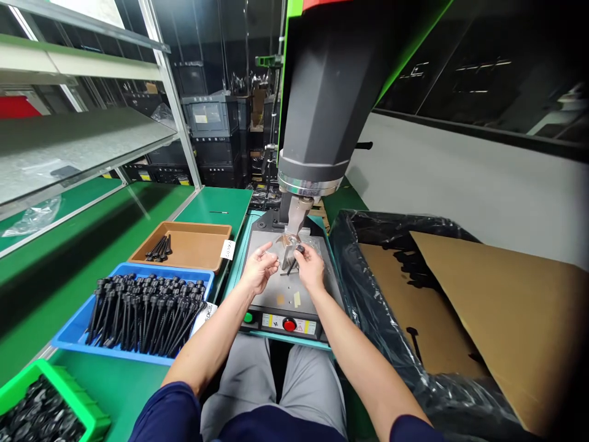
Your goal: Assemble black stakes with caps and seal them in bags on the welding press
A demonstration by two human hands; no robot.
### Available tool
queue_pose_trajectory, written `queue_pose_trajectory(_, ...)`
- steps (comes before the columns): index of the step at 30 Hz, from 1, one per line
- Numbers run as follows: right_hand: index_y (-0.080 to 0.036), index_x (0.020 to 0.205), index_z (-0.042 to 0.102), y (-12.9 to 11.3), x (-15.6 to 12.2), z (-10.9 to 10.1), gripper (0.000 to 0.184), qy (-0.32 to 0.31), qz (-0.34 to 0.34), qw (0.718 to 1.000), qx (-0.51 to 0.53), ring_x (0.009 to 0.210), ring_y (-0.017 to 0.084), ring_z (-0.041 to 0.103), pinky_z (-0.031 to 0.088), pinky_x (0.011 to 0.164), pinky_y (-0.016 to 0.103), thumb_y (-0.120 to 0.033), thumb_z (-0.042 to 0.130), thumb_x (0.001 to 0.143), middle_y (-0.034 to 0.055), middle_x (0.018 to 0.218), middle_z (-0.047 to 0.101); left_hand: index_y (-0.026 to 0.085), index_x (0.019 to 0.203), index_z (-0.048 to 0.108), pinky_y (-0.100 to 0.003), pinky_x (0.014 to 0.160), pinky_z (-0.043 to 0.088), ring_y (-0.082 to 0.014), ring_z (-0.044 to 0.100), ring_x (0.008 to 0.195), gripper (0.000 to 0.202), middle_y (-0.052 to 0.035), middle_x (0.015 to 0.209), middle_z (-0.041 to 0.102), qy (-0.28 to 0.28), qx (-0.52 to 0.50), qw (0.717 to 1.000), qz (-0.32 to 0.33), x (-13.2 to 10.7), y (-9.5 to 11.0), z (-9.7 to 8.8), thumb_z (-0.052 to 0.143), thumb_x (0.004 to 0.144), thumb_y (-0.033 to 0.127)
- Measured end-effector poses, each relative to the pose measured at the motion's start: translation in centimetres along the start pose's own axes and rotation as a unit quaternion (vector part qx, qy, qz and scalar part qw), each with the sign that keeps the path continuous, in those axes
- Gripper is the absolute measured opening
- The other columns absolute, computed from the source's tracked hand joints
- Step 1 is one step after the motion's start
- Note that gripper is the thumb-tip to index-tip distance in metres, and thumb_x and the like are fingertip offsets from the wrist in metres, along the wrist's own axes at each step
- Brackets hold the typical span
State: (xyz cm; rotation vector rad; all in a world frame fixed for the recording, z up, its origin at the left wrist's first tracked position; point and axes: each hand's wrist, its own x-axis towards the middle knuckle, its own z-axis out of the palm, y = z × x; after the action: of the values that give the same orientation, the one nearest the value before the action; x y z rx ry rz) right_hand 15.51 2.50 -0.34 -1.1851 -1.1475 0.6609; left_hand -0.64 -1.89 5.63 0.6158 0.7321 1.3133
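My right hand (311, 266) pinches a black plastic rod with a knob-like head (300, 248) at the metal fixture of a bench press machine. The rod's lower part slants down toward the steel plate (271, 290). Left of the fixture, my left hand (260, 268) is half curled with its fingers apart, and nothing clear shows in it. Just above both hands is the machine's metal horn (299, 213), under a large dark head (317, 104). Clear material around the fixture is hard to make out.
To the left are a blue tray (69, 334) of black rods, a brown tray (202, 238) with several rods, and a green bin (94, 408) of small black parts. A plastic-lined box (368, 307) with cardboard stands right. A red button (289, 324) and green button (249, 317) face me.
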Motion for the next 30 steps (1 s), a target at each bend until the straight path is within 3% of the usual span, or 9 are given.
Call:
queue_pose_trajectory(4, -0.016, 0.104, 0.073, -1.1, 2.2, 0.2, 0.039, 0.018, -0.066, 0.996, -0.061, 0.076, 0.02, 0.062, 0.051, 0.078, 0.037, -0.041, 0.065, 0.074, 0.0103, 0.101, 0.068, 0.015, 0.125, 0.055, -0.02, 0.057, 0.049, -0.0083, 0.063, 0.061, 0.071, 0.0027, 0.074, 0.063, -0.011, 0.006, 1.0, 0.009, 1.2, 0.1, -0.4, 0.087, 0.062, 0.02)
queue_pose_trajectory(8, -0.018, 0.1, 0.075, -0.5, 3.4, 0.7, 0.037, 0.003, -0.066, 0.997, -0.051, 0.084, 0.022, 0.063, 0.05, 0.082, 0.038, -0.041, 0.067, 0.073, 0.009, 0.1, 0.069, 0.014, 0.126, 0.055, -0.02, 0.056, 0.048, -0.0088, 0.062, 0.06, 0.073, 0.0029, 0.071, 0.063, -0.015, 0.007, 1.0, 0.014, 2.0, 0.4, -0.4, 0.088, 0.061, 0.021)
queue_pose_trajectory(13, -0.02, 0.092, 0.075, 0.1, 4.4, 1.8, 0.033, 0.017, -0.032, 0.999, 0.003, 0.1, 0.025, 0.061, 0.046, 0.093, 0.04, -0.036, 0.076, 0.064, 0.0076, 0.102, 0.069, 0.014, 0.123, 0.056, -0.019, 0.054, 0.047, -0.0086, 0.061, 0.059, 0.07, 0.0029, 0.069, 0.062, -0.012, 0.005, 1.0, 0.014, 2.3, 0.8, 0.0, 0.087, 0.061, 0.021)
queue_pose_trajectory(16, -0.018, 0.088, 0.073, -0.2, 5.0, 2.0, 0.033, -0.007, 0.02, 0.998, 0.055, 0.096, 0.026, 0.062, 0.047, 0.091, 0.041, -0.032, 0.079, 0.059, 0.0067, 0.094, 0.071, 0.013, 0.124, 0.056, -0.019, 0.054, 0.047, -0.0086, 0.061, 0.059, 0.071, 0.0027, 0.069, 0.063, -0.011, 0.004, 1.0, 0.014, 2.5, 0.8, -0.1, 0.087, 0.061, 0.02)
queue_pose_trajectory(20, -0.018, 0.094, 0.072, -0.6, 5.3, 1.5, 0.035, -0.088, 0.05, 0.991, 0.083, 0.093, 0.024, 0.064, 0.048, 0.088, 0.038, -0.036, 0.077, 0.065, 0.0059, 0.094, 0.073, 0.013, 0.125, 0.056, -0.019, 0.055, 0.047, -0.0086, 0.062, 0.06, 0.072, 0.0029, 0.069, 0.063, -0.012, 0.002, 1.0, 0.014, 2.7, 0.7, -0.4, 0.088, 0.06, 0.02)
queue_pose_trajectory(25, -0.02, 0.093, 0.074, -0.6, 5.2, 1.0, 0.03, -0.09, 0.04, 0.992, 0.073, 0.103, 0.025, 0.063, 0.047, 0.092, 0.038, -0.04, 0.07, 0.071, 0.0053, 0.102, 0.073, 0.013, 0.126, 0.055, -0.019, 0.055, 0.048, -0.0085, 0.062, 0.06, 0.073, 0.0031, 0.069, 0.062, -0.013, 0.006, 1.0, 0.012, 2.9, 0.5, -0.8, 0.088, 0.061, 0.021)
queue_pose_trajectory(30, -0.021, 0.093, 0.073, 0.2, 4.9, 0.2, 0.034, -0.045, 0.167, 0.96, 0.222, 0.098, 0.024, 0.066, 0.051, 0.077, 0.033, -0.035, 0.072, 0.062, 0.0055, 0.104, 0.073, 0.013, 0.126, 0.055, -0.019, 0.055, 0.048, -0.0084, 0.062, 0.06, 0.073, 0.0028, 0.07, 0.062, -0.002, 0.019, 1.0, 0.011, 2.9, 0.2, -1.3, 0.087, 0.061, 0.02)
